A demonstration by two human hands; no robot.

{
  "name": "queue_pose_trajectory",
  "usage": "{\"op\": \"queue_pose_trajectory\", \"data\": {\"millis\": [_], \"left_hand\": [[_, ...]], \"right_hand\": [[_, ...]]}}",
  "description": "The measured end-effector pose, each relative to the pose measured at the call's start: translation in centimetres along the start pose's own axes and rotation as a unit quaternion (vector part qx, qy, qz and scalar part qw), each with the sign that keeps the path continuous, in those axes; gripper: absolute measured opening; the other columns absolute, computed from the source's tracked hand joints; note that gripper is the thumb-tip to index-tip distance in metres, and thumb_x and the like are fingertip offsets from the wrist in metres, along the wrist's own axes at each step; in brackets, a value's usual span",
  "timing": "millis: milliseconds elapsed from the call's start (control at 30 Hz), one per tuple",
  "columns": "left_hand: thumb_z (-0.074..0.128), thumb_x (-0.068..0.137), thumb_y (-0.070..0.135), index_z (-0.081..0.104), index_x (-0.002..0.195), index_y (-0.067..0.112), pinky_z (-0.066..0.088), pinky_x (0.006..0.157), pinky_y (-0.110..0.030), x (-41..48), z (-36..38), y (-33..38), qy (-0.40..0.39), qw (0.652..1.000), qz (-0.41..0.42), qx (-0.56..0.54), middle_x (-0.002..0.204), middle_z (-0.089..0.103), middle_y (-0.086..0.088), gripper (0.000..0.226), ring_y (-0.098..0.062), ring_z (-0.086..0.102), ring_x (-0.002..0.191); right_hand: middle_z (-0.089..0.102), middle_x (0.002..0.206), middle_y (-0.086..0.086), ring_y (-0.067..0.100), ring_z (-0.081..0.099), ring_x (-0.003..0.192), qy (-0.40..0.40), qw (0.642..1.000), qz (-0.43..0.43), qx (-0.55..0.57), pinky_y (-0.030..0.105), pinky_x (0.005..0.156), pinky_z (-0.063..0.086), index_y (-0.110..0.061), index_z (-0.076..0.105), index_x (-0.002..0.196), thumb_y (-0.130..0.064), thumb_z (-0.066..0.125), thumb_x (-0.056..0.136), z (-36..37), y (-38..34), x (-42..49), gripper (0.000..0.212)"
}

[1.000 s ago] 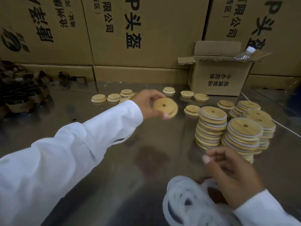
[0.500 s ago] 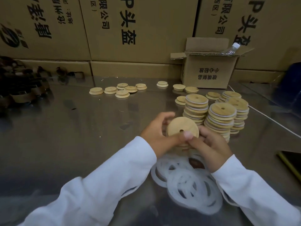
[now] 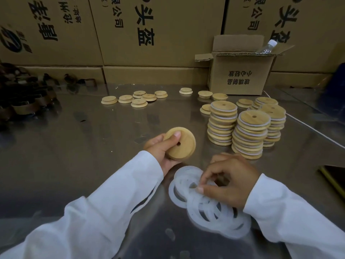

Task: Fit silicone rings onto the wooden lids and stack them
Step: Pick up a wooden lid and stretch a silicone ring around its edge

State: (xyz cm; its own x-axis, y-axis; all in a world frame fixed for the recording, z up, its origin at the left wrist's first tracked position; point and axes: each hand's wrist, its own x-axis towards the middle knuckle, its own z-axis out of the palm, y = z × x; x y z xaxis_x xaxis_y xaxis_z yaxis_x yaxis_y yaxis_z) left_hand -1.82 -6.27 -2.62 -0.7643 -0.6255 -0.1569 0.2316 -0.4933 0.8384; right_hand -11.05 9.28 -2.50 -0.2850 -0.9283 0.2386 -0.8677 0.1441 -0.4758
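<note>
My left hand (image 3: 161, 153) grips a round wooden lid (image 3: 183, 144) with a small centre hole, thumb across its face, held tilted above the metal table. My right hand (image 3: 228, 181) is down on a heap of white silicone rings (image 3: 209, 206) near the front edge, thumb and fingertips pinching one ring. Three stacks of ringed lids (image 3: 251, 136) stand just behind my right hand. Several bare lids (image 3: 139, 99) lie loose farther back.
A small open cardboard box (image 3: 240, 75) with a plastic bottle (image 3: 266, 46) in it stands at the back right. Large printed cartons (image 3: 149, 30) wall off the back. Dark metal parts (image 3: 22, 98) pile at the left. A white cord (image 3: 308, 126) crosses the right side.
My left hand brought the lid from the far middle toward me. My right hand left the lid and dropped onto the ring heap, pinching a ring.
</note>
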Motion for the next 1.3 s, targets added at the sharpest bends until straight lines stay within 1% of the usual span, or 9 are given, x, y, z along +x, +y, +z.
{"op": "queue_pose_trajectory", "data": {"millis": [100,200,333,467,667,733,867,1100,1300], "left_hand": [[0.055,0.087,0.015,0.054,0.090,0.007,0.055,0.061,-0.047,-0.2,0.0,-0.1,-0.023,0.999,-0.019,0.018,0.115,0.054,-0.023,0.009,-0.040,0.058,0.106],[0.053,0.086,0.017,0.052,0.096,0.007,0.058,0.058,-0.045,-0.4,0.2,-0.1,-0.071,0.997,-0.020,-0.004,0.108,0.059,-0.022,0.014,-0.034,0.069,0.082],[0.052,0.087,0.017,0.054,0.108,0.000,0.058,0.058,-0.045,-0.7,0.5,-0.3,-0.092,0.995,-0.029,-0.032,0.098,0.062,-0.024,0.027,-0.033,0.069,0.072],[0.045,0.090,0.034,0.055,0.111,-0.001,0.057,0.060,-0.046,-1.0,0.8,-0.4,-0.125,0.981,-0.140,-0.044,0.098,0.066,-0.022,0.042,-0.030,0.067,0.078],[0.047,0.074,0.052,0.059,0.107,0.011,0.056,0.067,-0.044,-1.3,1.3,-1.0,-0.205,0.965,-0.162,0.033,0.093,0.070,-0.011,0.054,-0.024,0.069,0.079],[0.056,0.070,0.042,0.061,0.106,0.010,0.057,0.067,-0.043,-1.5,1.3,-1.3,-0.207,0.969,-0.123,0.055,0.096,0.068,-0.013,0.049,-0.024,0.069,0.081],[0.048,0.090,0.017,0.058,0.108,0.010,0.057,0.068,-0.041,-1.7,1.3,-1.7,-0.214,0.972,-0.059,0.079,0.102,0.063,-0.015,0.021,-0.025,0.066,0.086],[0.046,0.093,0.018,0.060,0.106,0.023,0.058,0.070,-0.041,-2.0,1.2,-1.5,-0.203,0.971,0.020,0.121,0.109,0.058,-0.011,0.020,-0.030,0.060,0.101],[0.044,0.094,0.018,0.061,0.105,0.028,0.057,0.077,-0.038,-2.2,1.3,-1.3,-0.218,0.967,0.033,0.128,0.113,0.059,-0.010,0.022,-0.029,0.059,0.106]], "right_hand": [[0.056,0.075,-0.008,0.005,0.051,0.076,-0.002,0.999,-0.008,0.036,0.025,0.072,0.042,-0.031,0.071,0.071,-0.043,0.073,0.067,0.2,-0.2,0.0,0.013],[0.056,0.075,-0.003,0.010,0.053,0.071,0.025,0.990,0.009,0.137,0.028,0.071,0.047,-0.030,0.069,0.064,-0.024,0.078,0.068,0.3,-0.6,0.2,0.011],[0.059,0.063,0.004,0.015,0.050,0.060,0.103,0.940,0.037,0.322,0.022,0.061,0.043,-0.021,0.068,0.062,-0.030,0.070,0.061,-0.2,-1.1,0.4,0.009],[0.064,0.057,-0.005,0.002,0.057,0.056,0.192,0.885,0.065,0.419,0.013,0.055,0.046,-0.014,0.066,0.064,-0.026,0.064,0.060,-0.5,-1.2,0.7,0.012],[0.065,0.055,-0.004,0.004,0.058,0.053,0.293,0.848,0.124,0.424,0.013,0.052,0.047,-0.016,0.067,0.064,-0.024,0.066,0.062,0.3,-1.7,1.1,0.009],[0.065,0.058,-0.003,0.006,0.058,0.056,0.303,0.856,0.134,0.396,0.014,0.055,0.049,-0.019,0.067,0.064,-0.020,0.068,0.070,0.5,-1.6,1.1,0.006],[0.065,0.059,-0.003,0.005,0.059,0.057,0.324,0.862,0.132,0.368,0.013,0.054,0.049,-0.019,0.066,0.066,-0.017,0.068,0.074,0.6,-1.4,1.1,0.009],[0.065,0.055,-0.010,-0.001,0.058,0.052,0.314,0.876,0.109,0.350,0.009,0.052,0.045,-0.020,0.066,0.065,-0.008,0.066,0.078,0.4,-1.5,1.0,0.017],[0.065,0.053,-0.006,0.001,0.057,0.048,0.296,0.853,0.153,0.400,0.013,0.049,0.045,-0.021,0.070,0.059,-0.014,0.066,0.077,0.3,-1.2,1.0,0.020]]}}
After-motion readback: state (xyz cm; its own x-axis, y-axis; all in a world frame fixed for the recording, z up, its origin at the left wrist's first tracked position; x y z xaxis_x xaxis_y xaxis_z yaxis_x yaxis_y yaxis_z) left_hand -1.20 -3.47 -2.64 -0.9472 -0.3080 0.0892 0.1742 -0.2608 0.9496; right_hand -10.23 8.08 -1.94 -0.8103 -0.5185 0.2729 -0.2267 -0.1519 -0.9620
